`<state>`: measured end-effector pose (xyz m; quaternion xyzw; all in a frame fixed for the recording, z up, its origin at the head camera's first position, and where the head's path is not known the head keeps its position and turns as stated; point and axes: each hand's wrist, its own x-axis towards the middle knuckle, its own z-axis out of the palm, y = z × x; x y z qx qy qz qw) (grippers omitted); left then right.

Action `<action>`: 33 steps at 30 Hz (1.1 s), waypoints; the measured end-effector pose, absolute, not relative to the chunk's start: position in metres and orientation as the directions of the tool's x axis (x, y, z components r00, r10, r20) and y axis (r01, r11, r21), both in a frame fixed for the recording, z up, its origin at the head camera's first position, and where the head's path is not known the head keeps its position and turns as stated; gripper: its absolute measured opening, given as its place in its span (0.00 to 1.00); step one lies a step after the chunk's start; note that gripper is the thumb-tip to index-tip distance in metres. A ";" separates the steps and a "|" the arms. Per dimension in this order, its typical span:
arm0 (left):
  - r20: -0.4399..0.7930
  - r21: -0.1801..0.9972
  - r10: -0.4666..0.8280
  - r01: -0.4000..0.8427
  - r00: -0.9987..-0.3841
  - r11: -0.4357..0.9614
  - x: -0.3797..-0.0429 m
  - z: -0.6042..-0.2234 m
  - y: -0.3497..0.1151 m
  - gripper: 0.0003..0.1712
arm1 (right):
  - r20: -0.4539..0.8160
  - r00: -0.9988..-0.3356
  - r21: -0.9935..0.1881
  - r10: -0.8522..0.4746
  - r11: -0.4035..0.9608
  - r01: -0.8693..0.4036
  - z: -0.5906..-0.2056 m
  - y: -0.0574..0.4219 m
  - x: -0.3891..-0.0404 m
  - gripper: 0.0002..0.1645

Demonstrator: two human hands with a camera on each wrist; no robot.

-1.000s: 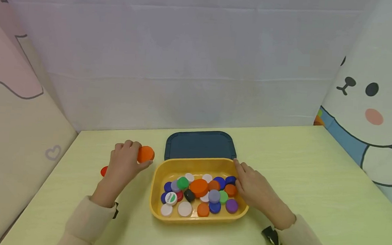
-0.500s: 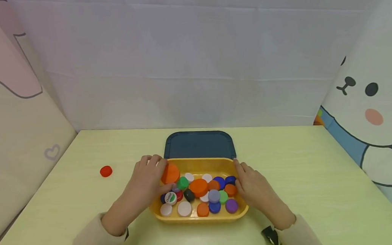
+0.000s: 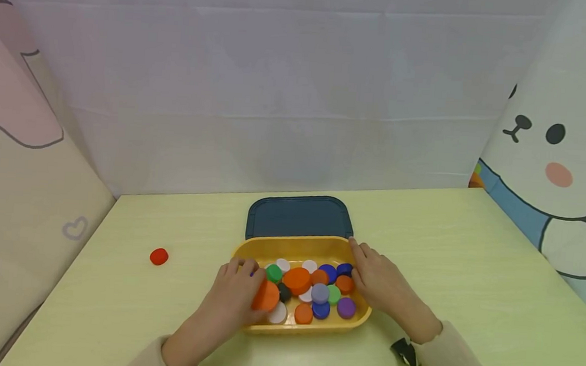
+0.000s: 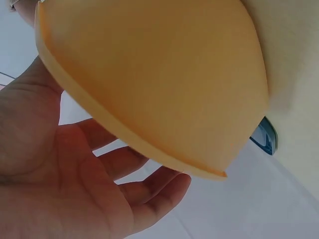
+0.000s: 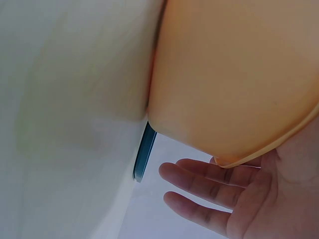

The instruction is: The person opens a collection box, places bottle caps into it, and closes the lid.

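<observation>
My left hand point(image 3: 236, 292) is over the left end of a yellow plastic box point(image 3: 295, 329), holding a large orange bottle cap point(image 3: 267, 296) between thumb and fingers. The cap overlaps the white and black caps below it. In the left wrist view the hand point(image 4: 75, 169) reaches over the rim, its fingertips partly hidden by the box wall. My right hand point(image 3: 385, 283) rests on the box's right rim, index finger near the back corner and thumb at the inner side. The right wrist view shows this hand's other fingers point(image 5: 199, 186) stretched out beside the wall.
Several bottle caps in many colours lie in the box, among them another large orange cap point(image 3: 297, 281) and a green cap point(image 3: 273, 273). A dark blue lid point(image 3: 298, 217) lies behind the box. One red cap point(image 3: 158, 256) lies alone on the table point(image 3: 452, 239) at left.
My left hand has carried the orange cap from left of the box rightward and down, over the box's left end. The right hand and box have stayed in place.
</observation>
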<state>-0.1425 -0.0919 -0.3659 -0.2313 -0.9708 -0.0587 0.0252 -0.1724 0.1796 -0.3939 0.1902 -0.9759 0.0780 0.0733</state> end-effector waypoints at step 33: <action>0.162 0.144 0.405 0.428 -0.900 0.892 -0.142 -0.353 -0.107 0.30 | 0.176 -0.916 -0.124 -0.360 0.915 -0.384 -0.393 0.179 -0.172 0.32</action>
